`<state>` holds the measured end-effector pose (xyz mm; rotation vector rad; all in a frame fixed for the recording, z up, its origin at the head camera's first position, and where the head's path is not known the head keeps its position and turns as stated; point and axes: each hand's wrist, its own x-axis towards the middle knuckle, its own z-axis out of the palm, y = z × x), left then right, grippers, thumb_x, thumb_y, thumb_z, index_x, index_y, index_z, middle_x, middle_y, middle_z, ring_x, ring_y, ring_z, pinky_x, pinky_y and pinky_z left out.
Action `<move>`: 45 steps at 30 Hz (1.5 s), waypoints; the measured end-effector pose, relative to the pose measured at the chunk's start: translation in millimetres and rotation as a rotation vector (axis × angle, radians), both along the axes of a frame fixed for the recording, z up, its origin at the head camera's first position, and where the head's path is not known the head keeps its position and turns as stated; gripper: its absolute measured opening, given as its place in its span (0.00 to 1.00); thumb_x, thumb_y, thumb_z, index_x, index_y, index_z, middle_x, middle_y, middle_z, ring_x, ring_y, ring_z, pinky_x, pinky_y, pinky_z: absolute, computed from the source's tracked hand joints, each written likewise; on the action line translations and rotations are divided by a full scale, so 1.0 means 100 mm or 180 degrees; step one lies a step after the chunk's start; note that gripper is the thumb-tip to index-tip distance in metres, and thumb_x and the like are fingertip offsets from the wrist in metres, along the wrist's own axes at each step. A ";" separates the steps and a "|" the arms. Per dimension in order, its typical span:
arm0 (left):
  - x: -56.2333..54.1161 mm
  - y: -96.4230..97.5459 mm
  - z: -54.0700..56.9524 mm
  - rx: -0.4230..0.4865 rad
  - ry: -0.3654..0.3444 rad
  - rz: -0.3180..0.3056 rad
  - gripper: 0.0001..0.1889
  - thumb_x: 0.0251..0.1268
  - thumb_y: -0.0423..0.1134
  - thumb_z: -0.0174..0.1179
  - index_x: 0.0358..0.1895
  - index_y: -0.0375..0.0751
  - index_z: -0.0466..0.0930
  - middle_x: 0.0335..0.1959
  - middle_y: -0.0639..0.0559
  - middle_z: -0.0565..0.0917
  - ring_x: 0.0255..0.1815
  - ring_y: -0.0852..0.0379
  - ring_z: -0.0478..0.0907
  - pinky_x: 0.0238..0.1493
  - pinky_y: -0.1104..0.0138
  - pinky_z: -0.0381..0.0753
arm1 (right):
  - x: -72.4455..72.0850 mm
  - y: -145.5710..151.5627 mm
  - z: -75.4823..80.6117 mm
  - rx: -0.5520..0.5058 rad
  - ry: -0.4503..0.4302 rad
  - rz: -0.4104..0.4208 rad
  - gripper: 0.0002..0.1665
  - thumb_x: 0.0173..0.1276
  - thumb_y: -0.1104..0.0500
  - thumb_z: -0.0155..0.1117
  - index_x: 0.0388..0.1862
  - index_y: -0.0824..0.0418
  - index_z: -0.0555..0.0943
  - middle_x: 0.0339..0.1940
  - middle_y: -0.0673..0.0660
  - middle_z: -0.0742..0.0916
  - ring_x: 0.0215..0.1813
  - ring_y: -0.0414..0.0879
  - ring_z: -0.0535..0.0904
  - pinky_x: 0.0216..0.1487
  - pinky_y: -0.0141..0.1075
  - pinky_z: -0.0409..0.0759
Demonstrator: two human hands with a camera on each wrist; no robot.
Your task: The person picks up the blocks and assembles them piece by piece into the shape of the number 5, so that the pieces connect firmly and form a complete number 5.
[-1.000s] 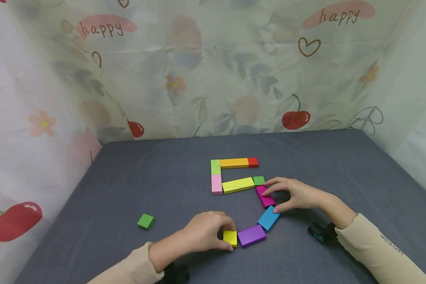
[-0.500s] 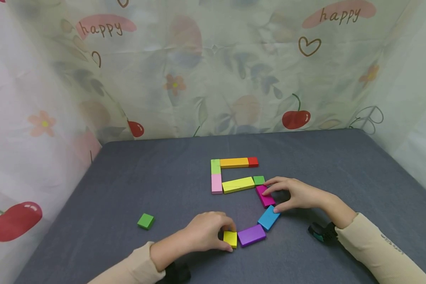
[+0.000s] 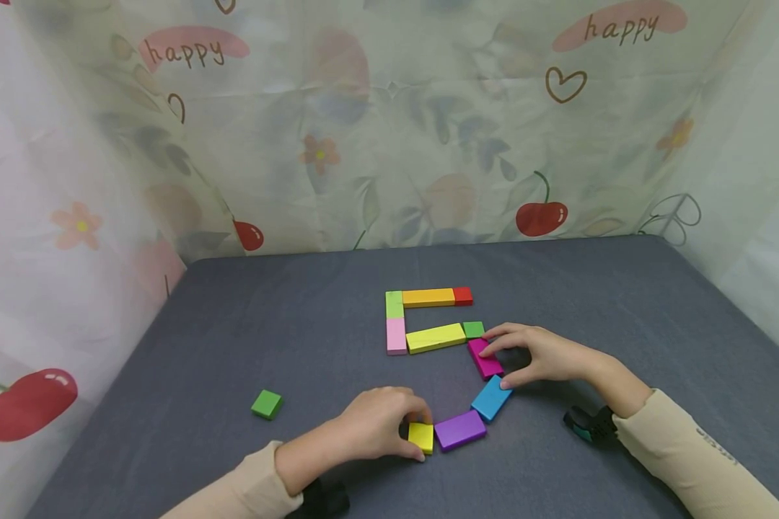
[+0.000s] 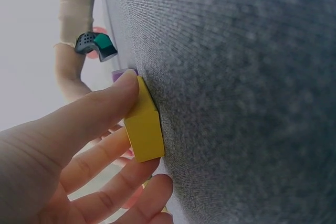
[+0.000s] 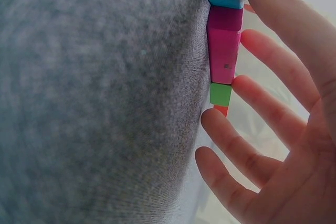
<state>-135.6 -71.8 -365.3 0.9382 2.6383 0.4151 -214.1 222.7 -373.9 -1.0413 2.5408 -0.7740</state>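
Between thumb and fingers, my left hand (image 3: 379, 424) pinches a small yellow block (image 3: 421, 437) resting on the cloth; the left wrist view shows the thumb along one side of this yellow block (image 4: 144, 132). Just right of it lies a purple block (image 3: 460, 431), then a blue block (image 3: 492, 398) and a magenta block (image 3: 483, 358) in a curve. My right hand (image 3: 537, 353) rests its thumb on the blue block and its fingertips on the magenta one, fingers spread in the right wrist view. A green block (image 3: 474, 330) touches the magenta block's far end.
A long yellow block (image 3: 436, 339), pink block (image 3: 396, 336), light green block (image 3: 394, 305), orange block (image 3: 428, 298) and red block (image 3: 463, 296) continue the line farther back. One loose green block (image 3: 267, 404) lies at left on the dark cloth-covered table (image 3: 285, 317). Printed curtains (image 3: 389, 144) surround it.
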 end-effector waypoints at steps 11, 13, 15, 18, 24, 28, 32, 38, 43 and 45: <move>-0.02 0.01 0.00 -0.0051 -0.0104 0.0037 0.18 0.44 0.51 0.72 0.42 0.54 0.83 0.29 0.64 0.76 0.30 0.68 0.68 0.32 0.75 0.68 | 0.00 -0.01 -0.02 0.0018 0.0037 -0.0035 0.27 0.55 0.45 0.69 0.54 0.52 0.79 0.63 0.61 0.75 0.64 0.60 0.68 0.60 0.60 0.68; -0.02 0.01 0.00 -0.0054 -0.0117 0.0043 0.18 0.44 0.50 0.73 0.42 0.54 0.83 0.29 0.64 0.76 0.30 0.68 0.68 0.32 0.74 0.68 | 0.00 0.00 -0.02 0.0012 0.0028 -0.0022 0.28 0.55 0.45 0.69 0.54 0.53 0.79 0.63 0.62 0.74 0.64 0.60 0.68 0.60 0.60 0.68; -0.02 0.01 0.00 -0.0055 -0.0121 0.0046 0.18 0.44 0.50 0.73 0.42 0.54 0.83 0.29 0.64 0.76 0.30 0.68 0.68 0.32 0.74 0.68 | 0.00 0.00 -0.01 0.0011 0.0021 -0.0020 0.28 0.55 0.45 0.69 0.54 0.53 0.79 0.63 0.62 0.74 0.64 0.61 0.67 0.60 0.61 0.67; -0.02 0.01 0.01 -0.0056 -0.0114 0.0043 0.18 0.44 0.50 0.73 0.42 0.54 0.83 0.29 0.64 0.76 0.30 0.68 0.68 0.32 0.74 0.68 | 0.00 0.00 0.00 0.0010 0.0017 -0.0016 0.28 0.55 0.45 0.69 0.54 0.53 0.79 0.63 0.62 0.74 0.64 0.61 0.67 0.60 0.61 0.67; -0.02 0.01 0.01 -0.0038 -0.0114 0.0027 0.18 0.45 0.50 0.72 0.42 0.54 0.83 0.29 0.64 0.76 0.30 0.68 0.68 0.32 0.75 0.68 | 0.00 -0.01 0.00 0.0009 0.0027 -0.0030 0.27 0.56 0.45 0.69 0.54 0.52 0.79 0.63 0.61 0.75 0.63 0.60 0.68 0.60 0.60 0.68; -0.02 0.00 0.01 -0.0014 -0.0102 0.0014 0.18 0.44 0.50 0.72 0.42 0.54 0.83 0.30 0.63 0.76 0.30 0.68 0.68 0.32 0.75 0.68 | 0.01 -0.01 -0.01 0.0009 0.0027 -0.0038 0.27 0.56 0.45 0.69 0.54 0.52 0.79 0.63 0.61 0.75 0.63 0.60 0.68 0.60 0.60 0.68; -0.02 0.00 0.01 0.0002 -0.0079 0.0010 0.18 0.44 0.50 0.73 0.42 0.54 0.83 0.30 0.64 0.76 0.31 0.69 0.68 0.32 0.75 0.68 | 0.00 -0.01 -0.01 0.0011 0.0031 -0.0038 0.27 0.56 0.46 0.69 0.54 0.52 0.79 0.63 0.61 0.75 0.63 0.60 0.68 0.60 0.60 0.68; -0.03 -0.03 0.05 0.0031 -0.0115 0.0044 0.18 0.44 0.51 0.72 0.42 0.56 0.83 0.33 0.63 0.79 0.33 0.68 0.71 0.34 0.74 0.71 | -0.01 -0.01 -0.03 0.0030 0.0023 -0.0049 0.27 0.55 0.46 0.70 0.54 0.52 0.79 0.63 0.61 0.75 0.64 0.59 0.68 0.60 0.59 0.68; -0.06 -0.09 0.08 0.0072 -0.0144 0.0102 0.18 0.45 0.50 0.72 0.43 0.55 0.83 0.36 0.62 0.81 0.36 0.66 0.74 0.37 0.72 0.73 | -0.01 -0.01 -0.03 0.0024 0.0014 -0.0038 0.27 0.55 0.46 0.70 0.54 0.52 0.79 0.63 0.61 0.75 0.64 0.59 0.68 0.61 0.59 0.67; -0.09 -0.13 0.08 0.0126 -0.0114 0.0100 0.19 0.45 0.49 0.72 0.43 0.54 0.83 0.36 0.61 0.81 0.37 0.65 0.74 0.37 0.72 0.73 | -0.01 0.00 -0.03 0.0023 0.0020 -0.0024 0.28 0.55 0.45 0.69 0.54 0.53 0.79 0.63 0.61 0.74 0.64 0.60 0.68 0.60 0.60 0.67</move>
